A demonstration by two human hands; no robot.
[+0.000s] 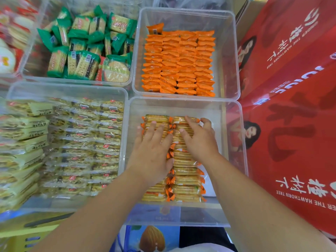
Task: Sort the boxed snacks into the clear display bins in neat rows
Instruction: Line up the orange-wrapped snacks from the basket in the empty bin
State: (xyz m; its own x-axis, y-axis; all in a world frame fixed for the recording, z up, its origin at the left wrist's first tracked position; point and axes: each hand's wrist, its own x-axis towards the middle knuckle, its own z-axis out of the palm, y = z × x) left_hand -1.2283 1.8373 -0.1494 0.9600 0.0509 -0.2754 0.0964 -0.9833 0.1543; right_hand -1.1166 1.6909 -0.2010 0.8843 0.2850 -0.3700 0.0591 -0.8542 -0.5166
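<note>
Now: both hands flat on cracker rows in front bin

Head view. Front bin (234,142) = the clear bin both hands are in; all places below are relative to it.

Cracker packs (187,180), clear wrap with orange ends, lie inside it in two rows side by side, running from its near wall toward its far wall. Bare floor shows along its right wall and at its far end.

Left hand (152,142) lies palm down on the left row. Fingers are straight and spread, pressing the packs, gripping nothing.

Right hand (198,140) lies on the right row, fingers splayed. The outer ones bend down over the packs' right ends and touch them, but are not closed round any pack.

Behind the front bin, rim to rim: far bin (234,51) with orange packs (178,62) in four tight rows.

Left of it, wall to wall: another clear bin with yellow packs (81,142) in rows.

Diagonally behind-left: green packs (85,46), jumbled in their own bin.

Right of it, just beside the right wall: red cartons (291,124).
</note>
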